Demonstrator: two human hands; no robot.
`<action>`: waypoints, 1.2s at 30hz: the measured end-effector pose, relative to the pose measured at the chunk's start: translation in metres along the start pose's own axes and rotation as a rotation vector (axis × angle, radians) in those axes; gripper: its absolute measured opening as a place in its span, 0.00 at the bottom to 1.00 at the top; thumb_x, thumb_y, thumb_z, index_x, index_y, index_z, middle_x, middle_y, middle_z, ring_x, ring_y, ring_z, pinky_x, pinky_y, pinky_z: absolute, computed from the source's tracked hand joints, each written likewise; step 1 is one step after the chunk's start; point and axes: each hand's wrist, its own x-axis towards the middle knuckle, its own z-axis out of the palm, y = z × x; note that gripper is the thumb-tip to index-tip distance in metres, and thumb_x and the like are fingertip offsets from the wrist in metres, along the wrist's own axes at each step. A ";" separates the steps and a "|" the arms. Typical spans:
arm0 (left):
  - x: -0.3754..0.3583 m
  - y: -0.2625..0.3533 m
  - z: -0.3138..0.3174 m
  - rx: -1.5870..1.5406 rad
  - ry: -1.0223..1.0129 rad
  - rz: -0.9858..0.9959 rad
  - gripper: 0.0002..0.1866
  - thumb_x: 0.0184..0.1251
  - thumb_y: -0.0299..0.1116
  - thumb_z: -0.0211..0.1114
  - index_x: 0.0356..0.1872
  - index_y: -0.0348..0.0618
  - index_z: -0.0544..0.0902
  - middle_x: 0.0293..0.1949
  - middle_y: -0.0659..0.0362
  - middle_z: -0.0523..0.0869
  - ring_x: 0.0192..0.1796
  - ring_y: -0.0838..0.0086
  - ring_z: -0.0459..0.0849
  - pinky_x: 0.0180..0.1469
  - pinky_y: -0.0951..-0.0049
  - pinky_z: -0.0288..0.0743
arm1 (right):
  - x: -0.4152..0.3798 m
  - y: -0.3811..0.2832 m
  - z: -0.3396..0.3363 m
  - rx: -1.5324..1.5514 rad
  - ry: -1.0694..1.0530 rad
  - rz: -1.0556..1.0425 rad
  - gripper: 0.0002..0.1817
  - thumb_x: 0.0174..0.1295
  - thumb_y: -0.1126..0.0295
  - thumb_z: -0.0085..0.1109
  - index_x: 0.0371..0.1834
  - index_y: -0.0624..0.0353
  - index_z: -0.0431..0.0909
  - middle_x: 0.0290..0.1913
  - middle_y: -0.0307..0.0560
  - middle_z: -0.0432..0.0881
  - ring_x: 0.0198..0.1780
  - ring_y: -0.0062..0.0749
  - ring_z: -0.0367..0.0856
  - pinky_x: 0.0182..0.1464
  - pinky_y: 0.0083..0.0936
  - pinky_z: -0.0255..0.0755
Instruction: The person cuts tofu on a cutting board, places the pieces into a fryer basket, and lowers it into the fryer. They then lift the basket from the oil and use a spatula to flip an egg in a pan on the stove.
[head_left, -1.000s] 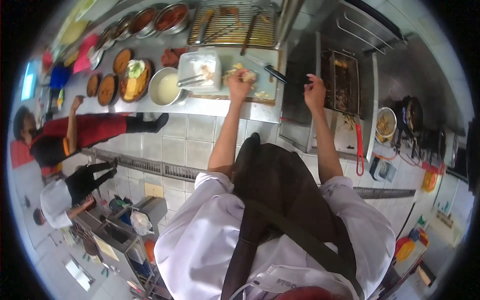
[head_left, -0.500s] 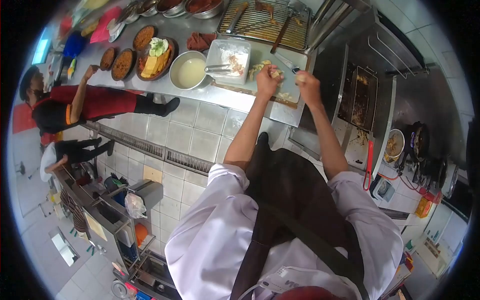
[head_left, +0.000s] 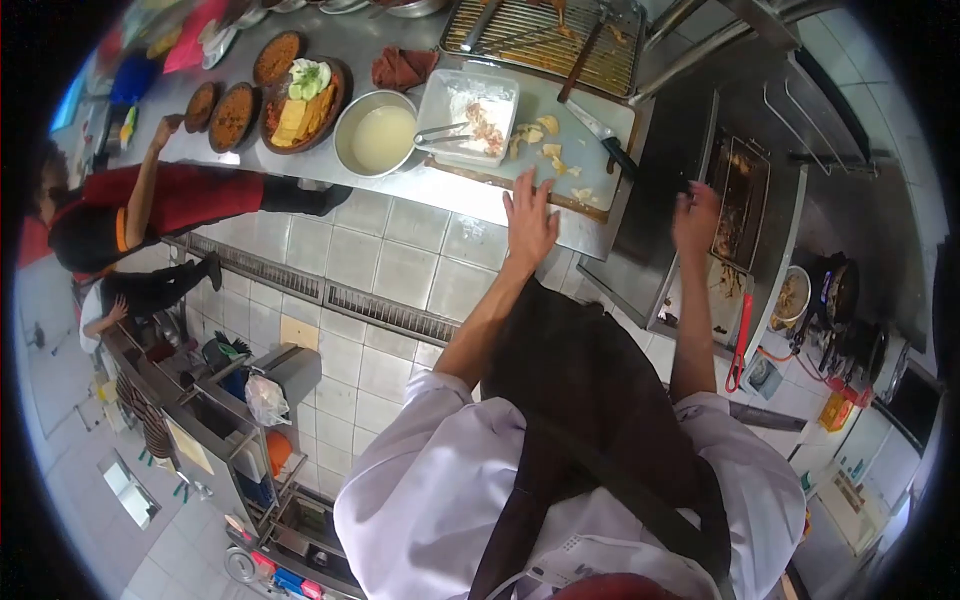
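My left hand (head_left: pixel 532 218), fingers spread and holding nothing, is at the front edge of the cutting board (head_left: pixel 590 125). Pale food pieces (head_left: pixel 553 152) lie scattered on the board beside a knife (head_left: pixel 600 130) with a dark handle. My right hand (head_left: pixel 696 215) is off the board to the right, above the fryer or grill area; its fingers look bent and blurred. Left of the board sits a white tub (head_left: pixel 462 95) with floury pieces and metal tongs (head_left: pixel 445 135) in it.
A bowl of pale liquid (head_left: pixel 382 138) and a platter (head_left: pixel 335 90) of food stand left of the tub. A wire rack (head_left: pixel 545 50) lies behind the board. Open metal equipment with a red handle (head_left: pixel 741 340) is at right. Co-workers (head_left: pixel 90 235) stand at far left.
My left hand has drawn back toward the counter edge and opened. My right hand has moved right, away from the board. The pale pieces near my hands are now on the board.
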 end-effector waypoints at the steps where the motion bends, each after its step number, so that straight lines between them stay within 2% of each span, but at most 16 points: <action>1: -0.004 -0.007 0.010 0.008 0.068 0.019 0.25 0.51 0.23 0.60 0.55 0.45 0.70 0.62 0.49 0.64 0.65 0.50 0.60 0.64 0.51 0.55 | -0.013 -0.020 0.009 0.048 -0.053 -0.059 0.17 0.52 0.74 0.61 0.47 0.61 0.73 0.43 0.51 0.78 0.39 0.42 0.78 0.43 0.34 0.71; 4: -0.002 -0.026 0.031 -0.074 0.221 0.138 0.20 0.51 0.20 0.56 0.49 0.43 0.75 0.58 0.48 0.68 0.63 0.51 0.64 0.63 0.54 0.58 | -0.038 -0.060 0.053 0.112 -0.170 -0.266 0.24 0.48 0.76 0.60 0.52 0.57 0.70 0.50 0.53 0.73 0.48 0.46 0.75 0.48 0.36 0.71; 7: -0.003 -0.024 0.024 -0.208 0.204 0.062 0.20 0.46 0.14 0.54 0.44 0.40 0.77 0.55 0.48 0.71 0.58 0.51 0.68 0.60 0.59 0.63 | -0.038 -0.088 0.099 0.122 -0.201 -0.491 0.29 0.48 0.77 0.62 0.57 0.56 0.68 0.58 0.53 0.67 0.54 0.48 0.72 0.54 0.37 0.69; 10: 0.005 -0.024 0.021 -0.318 0.233 0.060 0.24 0.42 0.10 0.51 0.45 0.37 0.76 0.52 0.47 0.71 0.55 0.50 0.69 0.57 0.60 0.66 | -0.027 -0.122 0.113 0.075 -0.339 -0.438 0.32 0.45 0.79 0.62 0.59 0.56 0.67 0.59 0.55 0.65 0.53 0.50 0.72 0.53 0.38 0.70; 13: 0.037 -0.016 0.005 -0.416 0.218 0.004 0.26 0.37 0.11 0.48 0.45 0.37 0.74 0.45 0.46 0.72 0.54 0.50 0.68 0.55 0.58 0.65 | -0.015 -0.125 0.139 -0.113 -0.414 -0.498 0.30 0.43 0.78 0.61 0.55 0.57 0.69 0.49 0.57 0.70 0.50 0.51 0.74 0.49 0.40 0.72; 18: 0.103 -0.007 0.009 -0.167 0.218 0.157 0.24 0.43 0.20 0.61 0.47 0.34 0.70 0.53 0.40 0.68 0.57 0.44 0.66 0.60 0.55 0.61 | -0.009 -0.110 0.143 0.134 -0.322 -0.309 0.18 0.44 0.80 0.58 0.43 0.60 0.73 0.41 0.57 0.72 0.44 0.54 0.75 0.46 0.40 0.72; 20: 0.115 -0.018 0.014 -0.018 0.167 0.225 0.25 0.40 0.18 0.59 0.47 0.34 0.70 0.53 0.39 0.68 0.56 0.44 0.67 0.60 0.55 0.62 | -0.005 -0.103 0.129 0.360 -0.310 -0.183 0.18 0.47 0.82 0.55 0.44 0.58 0.75 0.44 0.59 0.74 0.47 0.59 0.74 0.54 0.40 0.70; 21: 0.117 -0.018 0.014 -0.013 0.156 0.217 0.24 0.41 0.17 0.58 0.46 0.33 0.70 0.52 0.38 0.68 0.56 0.44 0.67 0.59 0.54 0.62 | 0.000 -0.089 0.141 0.412 -0.153 -0.212 0.16 0.47 0.81 0.59 0.41 0.57 0.76 0.38 0.51 0.78 0.39 0.47 0.80 0.43 0.36 0.75; 22: 0.113 -0.019 0.014 -0.006 0.144 0.205 0.23 0.41 0.17 0.56 0.46 0.33 0.70 0.52 0.37 0.69 0.55 0.43 0.67 0.59 0.53 0.62 | 0.004 -0.080 0.132 0.404 -0.133 -0.201 0.16 0.47 0.81 0.59 0.41 0.57 0.76 0.38 0.51 0.78 0.39 0.47 0.80 0.43 0.36 0.75; 24: 0.106 -0.024 0.016 -0.069 0.082 0.181 0.25 0.40 0.18 0.58 0.47 0.33 0.70 0.53 0.38 0.68 0.57 0.44 0.66 0.60 0.53 0.60 | 0.004 -0.059 0.110 1.124 -0.228 0.308 0.12 0.50 0.79 0.61 0.40 0.57 0.76 0.33 0.43 0.78 0.30 0.30 0.80 0.29 0.27 0.75; 25: 0.101 -0.026 0.016 -0.048 0.062 0.190 0.26 0.41 0.19 0.59 0.49 0.34 0.69 0.54 0.40 0.69 0.58 0.47 0.66 0.62 0.54 0.58 | 0.005 -0.046 0.090 1.120 -0.105 0.278 0.10 0.54 0.80 0.59 0.38 0.56 0.76 0.31 0.38 0.77 0.26 0.19 0.76 0.22 0.20 0.72; 26: 0.095 -0.027 0.017 -0.052 0.056 0.208 0.26 0.41 0.19 0.59 0.49 0.34 0.69 0.54 0.40 0.69 0.58 0.47 0.66 0.62 0.54 0.58 | 0.004 -0.032 0.065 0.968 -0.013 0.307 0.11 0.54 0.82 0.57 0.38 0.55 0.77 0.30 0.39 0.78 0.26 0.20 0.77 0.23 0.20 0.72; 27: 0.090 -0.027 0.020 0.008 0.061 0.197 0.27 0.41 0.19 0.59 0.50 0.34 0.70 0.55 0.42 0.69 0.59 0.48 0.66 0.63 0.55 0.58 | 0.003 0.003 0.061 0.932 0.081 0.305 0.10 0.52 0.78 0.60 0.38 0.55 0.77 0.31 0.41 0.79 0.29 0.24 0.78 0.27 0.23 0.73; 29: 0.084 -0.019 0.023 0.135 0.103 0.194 0.25 0.45 0.21 0.58 0.51 0.36 0.71 0.56 0.47 0.70 0.59 0.51 0.66 0.63 0.56 0.57 | 0.002 0.040 0.015 0.380 0.239 0.248 0.11 0.49 0.79 0.60 0.37 0.58 0.78 0.35 0.49 0.80 0.41 0.39 0.80 0.42 0.31 0.73; 32: 0.081 -0.020 0.026 0.226 0.067 0.218 0.23 0.49 0.23 0.56 0.51 0.38 0.71 0.56 0.50 0.70 0.59 0.53 0.67 0.62 0.55 0.58 | 0.015 0.106 0.010 -0.059 0.135 0.314 0.13 0.47 0.80 0.60 0.38 0.59 0.78 0.38 0.53 0.80 0.45 0.45 0.79 0.46 0.36 0.73; 36: 0.081 -0.013 0.025 0.198 0.061 0.192 0.19 0.51 0.22 0.52 0.47 0.43 0.77 0.51 0.53 0.73 0.55 0.55 0.69 0.58 0.54 0.61 | 0.027 0.150 0.018 -0.030 0.018 0.283 0.14 0.49 0.79 0.54 0.40 0.57 0.79 0.40 0.53 0.79 0.42 0.48 0.78 0.48 0.36 0.72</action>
